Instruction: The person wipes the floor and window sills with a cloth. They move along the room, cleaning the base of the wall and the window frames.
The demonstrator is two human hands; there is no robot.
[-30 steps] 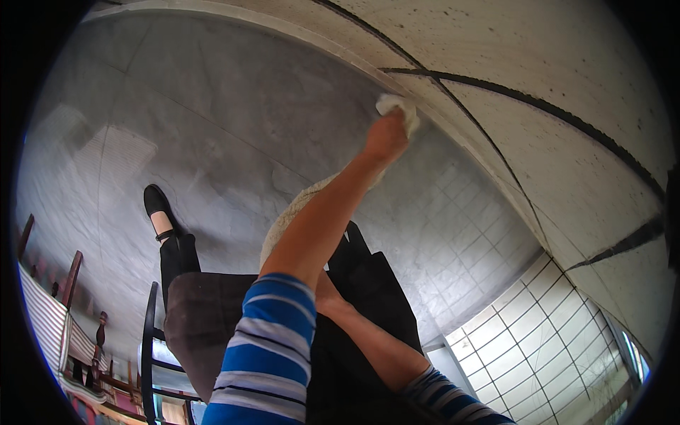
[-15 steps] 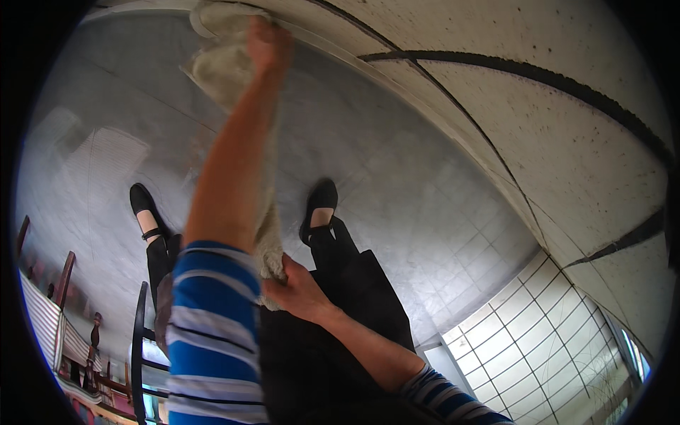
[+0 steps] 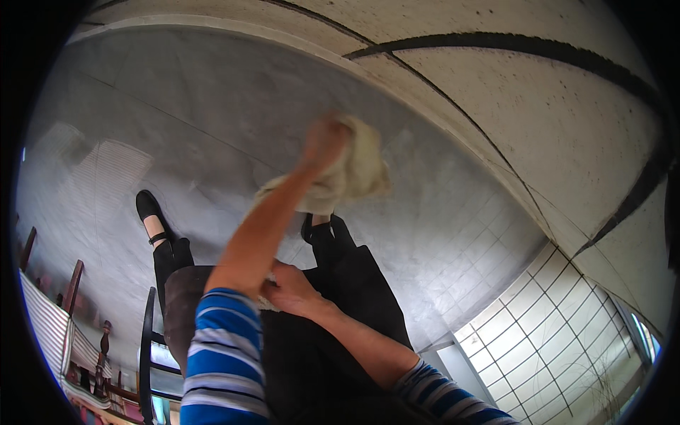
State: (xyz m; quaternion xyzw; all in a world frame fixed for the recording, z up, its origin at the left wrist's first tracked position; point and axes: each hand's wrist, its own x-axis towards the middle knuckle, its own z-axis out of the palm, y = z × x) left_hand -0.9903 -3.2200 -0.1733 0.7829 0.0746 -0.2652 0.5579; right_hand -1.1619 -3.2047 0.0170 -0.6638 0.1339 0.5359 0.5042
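A cream-coloured, fluffy cloth (image 3: 365,166), possibly a towel, hangs bunched above the grey floor in front of my legs. My left hand (image 3: 326,147), smeared by motion, is closed on its far part. The cloth runs back behind my left forearm toward my lap. There my right hand (image 3: 294,289) is closed on the near end, just beside the left forearm and over my black trousers. Only a small bit of cloth shows under the right fingers.
A smooth grey floor (image 3: 177,92) lies under my black shoes (image 3: 149,205). Ahead and to the right runs a cream wall (image 3: 482,92) with dark lines. White tiles (image 3: 545,319) are at lower right. Dark wooden furniture (image 3: 103,350) stands at lower left.
My left hand has come from the far edge by the wall back toward me and to the right, bringing the cloth along. The stretched cloth is now bunched. My right hand stays near my lap.
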